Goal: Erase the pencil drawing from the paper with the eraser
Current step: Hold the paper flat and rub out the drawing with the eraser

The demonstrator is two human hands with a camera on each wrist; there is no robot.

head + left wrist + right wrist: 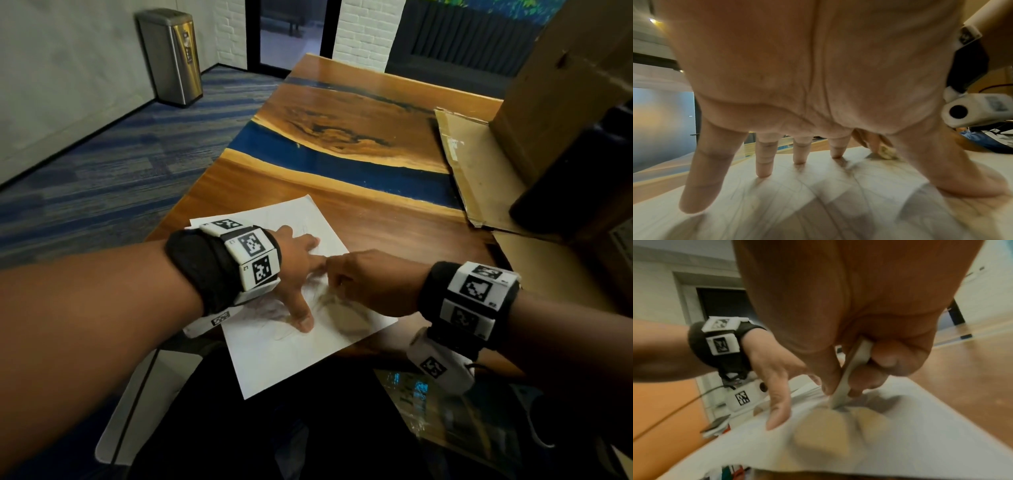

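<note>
A white sheet of paper (274,353) with faint pencil lines (274,317) lies at the near edge of the wooden table (394,226), one corner hanging over the edge. My left hand (298,270) lies spread on the sheet, its straight fingers (764,162) and thumb pressing it down. My right hand (359,277) pinches a pale flat eraser (851,369) between thumb and fingers, its lower end touching the paper beside the left hand. The eraser (887,151) shows blurred in the left wrist view. In the head view the right hand hides the eraser.
Flattened cardboard (476,171) and an upright cardboard box (561,89) occupy the table's right side. A steel bin (171,56) stands on the carpet at far left. A blue resin band (342,164) crosses the table beyond the paper.
</note>
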